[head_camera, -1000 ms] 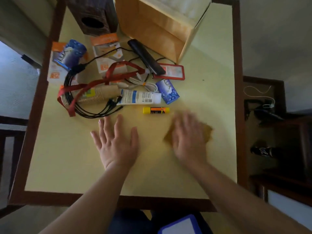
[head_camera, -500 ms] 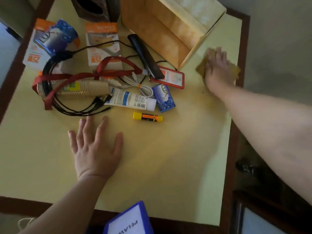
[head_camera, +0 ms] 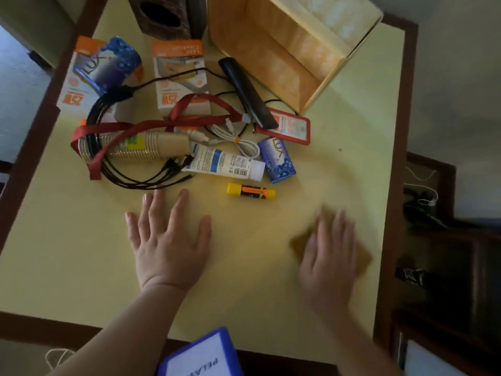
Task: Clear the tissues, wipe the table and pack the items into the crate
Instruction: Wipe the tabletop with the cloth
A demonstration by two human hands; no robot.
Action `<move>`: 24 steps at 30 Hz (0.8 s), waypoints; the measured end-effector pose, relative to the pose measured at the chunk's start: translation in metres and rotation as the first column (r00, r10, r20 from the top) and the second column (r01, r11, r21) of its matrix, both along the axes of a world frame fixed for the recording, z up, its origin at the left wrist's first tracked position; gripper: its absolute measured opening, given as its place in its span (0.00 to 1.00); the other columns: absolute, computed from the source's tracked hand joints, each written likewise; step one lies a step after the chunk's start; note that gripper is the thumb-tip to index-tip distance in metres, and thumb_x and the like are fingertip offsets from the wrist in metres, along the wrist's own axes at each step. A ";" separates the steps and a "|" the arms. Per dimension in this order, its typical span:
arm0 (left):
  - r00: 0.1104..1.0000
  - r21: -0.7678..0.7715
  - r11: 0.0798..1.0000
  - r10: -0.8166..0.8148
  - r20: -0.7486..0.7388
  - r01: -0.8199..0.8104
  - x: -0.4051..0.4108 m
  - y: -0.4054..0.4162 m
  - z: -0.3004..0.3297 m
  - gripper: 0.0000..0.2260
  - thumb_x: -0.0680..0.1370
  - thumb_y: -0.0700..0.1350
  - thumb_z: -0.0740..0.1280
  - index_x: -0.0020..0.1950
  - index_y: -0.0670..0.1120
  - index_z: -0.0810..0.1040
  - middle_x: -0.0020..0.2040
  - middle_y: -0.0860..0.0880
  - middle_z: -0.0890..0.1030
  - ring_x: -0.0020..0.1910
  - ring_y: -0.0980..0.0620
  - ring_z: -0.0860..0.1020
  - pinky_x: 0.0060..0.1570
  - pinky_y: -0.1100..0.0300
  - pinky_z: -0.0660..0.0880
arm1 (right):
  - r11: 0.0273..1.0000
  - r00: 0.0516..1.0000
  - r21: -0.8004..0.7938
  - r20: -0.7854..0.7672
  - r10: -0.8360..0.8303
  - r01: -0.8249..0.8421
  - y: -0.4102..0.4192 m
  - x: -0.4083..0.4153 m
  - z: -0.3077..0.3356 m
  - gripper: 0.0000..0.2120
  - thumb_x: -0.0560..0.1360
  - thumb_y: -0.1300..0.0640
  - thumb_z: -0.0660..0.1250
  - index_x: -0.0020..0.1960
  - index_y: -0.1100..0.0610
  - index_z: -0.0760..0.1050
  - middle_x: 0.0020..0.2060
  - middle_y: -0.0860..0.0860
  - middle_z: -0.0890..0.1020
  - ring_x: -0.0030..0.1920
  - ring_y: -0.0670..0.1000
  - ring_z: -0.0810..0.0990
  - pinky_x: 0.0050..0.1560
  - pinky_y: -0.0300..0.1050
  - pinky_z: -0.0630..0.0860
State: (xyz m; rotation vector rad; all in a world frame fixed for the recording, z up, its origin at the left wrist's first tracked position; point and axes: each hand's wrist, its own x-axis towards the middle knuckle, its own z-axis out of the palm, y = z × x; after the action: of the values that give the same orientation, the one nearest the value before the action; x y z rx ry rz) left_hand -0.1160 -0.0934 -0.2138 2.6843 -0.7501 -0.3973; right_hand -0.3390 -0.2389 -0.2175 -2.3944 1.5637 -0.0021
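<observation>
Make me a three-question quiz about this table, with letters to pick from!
1. Where is the yellow and orange glue stick?
A. inside the crate
B. on the table, nearer the person than the white tube
C. under the left hand

2. How many orange and white 25W boxes are there?
A. one
B. two
C. four

3. What is the right hand doing?
A. pressing flat on a brown cloth
B. holding a cup
C. pointing at the crate

Answers: 1 B, it lies just below the white tube. 2 B, one box at the left, one box in the middle. 3 A, the brown cloth shows under the spread fingers.
</observation>
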 end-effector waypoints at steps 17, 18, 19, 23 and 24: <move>0.999 -0.030 0.999 0.038 0.033 -0.037 -0.002 -0.001 -0.004 0.32 0.77 0.69 0.58 0.79 0.58 0.67 0.83 0.45 0.60 0.84 0.49 0.50 0.82 0.48 0.40 | 0.997 0.991 0.080 -0.132 0.012 -0.002 -0.307 0.148 0.005 0.26 0.87 0.49 0.43 0.85 0.45 0.44 0.84 0.53 0.41 0.83 0.60 0.40 0.82 0.60 0.43; 0.999 -0.024 0.999 0.034 0.031 -0.033 -0.001 -0.001 -0.005 0.32 0.77 0.70 0.58 0.79 0.59 0.67 0.83 0.45 0.60 0.84 0.49 0.49 0.82 0.48 0.40 | 0.997 0.994 0.064 -0.096 0.045 -0.039 -0.293 0.144 0.004 0.26 0.87 0.49 0.44 0.84 0.46 0.48 0.84 0.53 0.44 0.83 0.60 0.42 0.82 0.60 0.44; 0.999 -0.017 0.999 0.029 0.028 -0.029 -0.001 -0.001 -0.005 0.32 0.77 0.70 0.58 0.79 0.59 0.67 0.83 0.45 0.60 0.84 0.49 0.49 0.82 0.48 0.40 | 0.995 0.994 0.038 -0.052 0.092 -0.090 -0.272 0.134 0.001 0.25 0.87 0.49 0.45 0.84 0.46 0.52 0.84 0.53 0.47 0.83 0.60 0.44 0.82 0.60 0.46; 1.000 0.009 1.000 0.015 0.006 -0.015 -0.001 -0.001 -0.002 0.32 0.78 0.70 0.56 0.80 0.59 0.66 0.84 0.44 0.58 0.84 0.48 0.48 0.82 0.45 0.41 | 0.985 0.986 -0.022 0.006 0.169 -0.169 -0.142 0.057 -0.002 0.23 0.86 0.52 0.50 0.80 0.48 0.62 0.84 0.54 0.54 0.83 0.59 0.51 0.81 0.63 0.54; 1.000 0.011 1.000 0.010 -0.004 -0.010 -0.001 -0.001 -0.001 0.32 0.78 0.70 0.56 0.80 0.59 0.65 0.84 0.44 0.58 0.84 0.48 0.48 0.82 0.44 0.41 | 0.986 0.986 -0.018 -0.003 0.166 -0.166 -0.100 0.035 -0.001 0.23 0.86 0.52 0.50 0.80 0.48 0.62 0.84 0.54 0.55 0.83 0.59 0.51 0.81 0.63 0.55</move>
State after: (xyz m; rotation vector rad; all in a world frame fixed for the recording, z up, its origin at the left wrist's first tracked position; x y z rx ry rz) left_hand -0.1166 -0.0945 -0.2149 2.6957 -0.7350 -0.4055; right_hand -0.3045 -0.3391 -0.2187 -2.5318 1.3661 0.0189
